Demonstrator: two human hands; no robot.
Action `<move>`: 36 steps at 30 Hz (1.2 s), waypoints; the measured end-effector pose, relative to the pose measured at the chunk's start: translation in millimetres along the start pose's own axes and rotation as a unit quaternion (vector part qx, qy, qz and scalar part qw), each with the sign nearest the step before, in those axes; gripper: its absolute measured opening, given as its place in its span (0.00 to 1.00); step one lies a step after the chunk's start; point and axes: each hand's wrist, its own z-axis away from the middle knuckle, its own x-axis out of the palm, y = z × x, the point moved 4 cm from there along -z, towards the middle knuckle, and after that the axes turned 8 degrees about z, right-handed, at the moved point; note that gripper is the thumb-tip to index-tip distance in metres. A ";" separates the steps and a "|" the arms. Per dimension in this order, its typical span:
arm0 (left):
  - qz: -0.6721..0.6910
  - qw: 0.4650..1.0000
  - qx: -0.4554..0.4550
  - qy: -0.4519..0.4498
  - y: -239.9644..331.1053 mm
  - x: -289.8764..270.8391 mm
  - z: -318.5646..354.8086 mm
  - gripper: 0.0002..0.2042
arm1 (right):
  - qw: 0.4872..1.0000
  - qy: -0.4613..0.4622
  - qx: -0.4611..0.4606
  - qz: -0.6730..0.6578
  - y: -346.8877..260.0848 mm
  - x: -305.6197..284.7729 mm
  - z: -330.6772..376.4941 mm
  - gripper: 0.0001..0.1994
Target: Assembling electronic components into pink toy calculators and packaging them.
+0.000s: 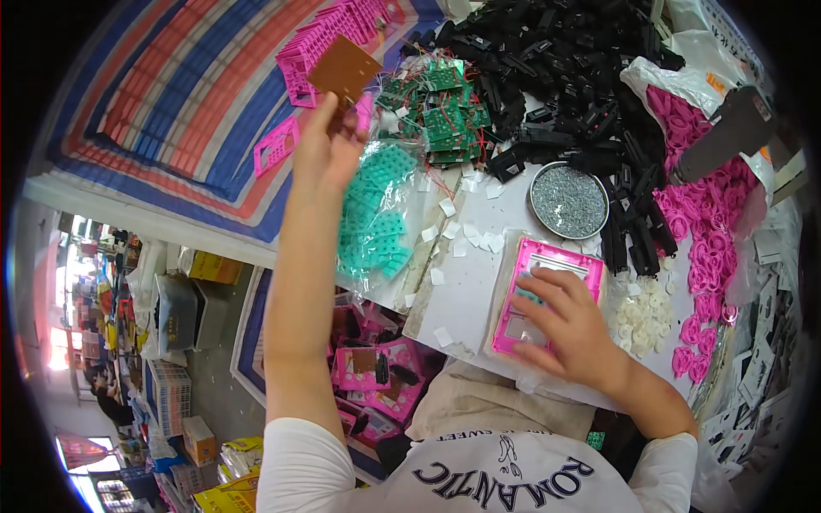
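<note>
Raised at the upper left, my left hand (329,154) pinches a flat, brown, square circuit board (344,68) by its lower edge. On the table in front of me lies a pink plastic housing (560,256) with a window and slots. My right hand (571,325) rests over it with fingers spread, partly covering a teal keypad (528,295) inside. Close to my left hand stand stacked pink housings (321,47), and a pile of green circuit boards (449,111) with red wires. A clear bag of teal keypads (372,214) sits below that hand.
Beyond the housing stands a round dish of small screws (569,201). Black plastic parts (547,60) heap up at the back. To the right are pink loops (710,248) and whitish discs (641,316). Pink housings (376,368) fill the space below the table's left edge.
</note>
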 end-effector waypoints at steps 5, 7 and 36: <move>0.026 0.995 0.014 -0.097 -67.2 42.9 120.9 0.08 | 0.954 0.190 0.124 -0.195 19.3 -26.9 -47.1 0.20; 0.018 0.997 -0.016 -0.080 -93.9 53.1 162.8 0.10 | 0.927 0.228 0.143 -0.259 23.2 -28.5 -66.8 0.17; -0.575 0.717 0.279 -0.277 -76.9 75.1 230.6 0.19 | 0.931 0.097 0.033 -0.351 37.7 -49.4 -37.2 0.06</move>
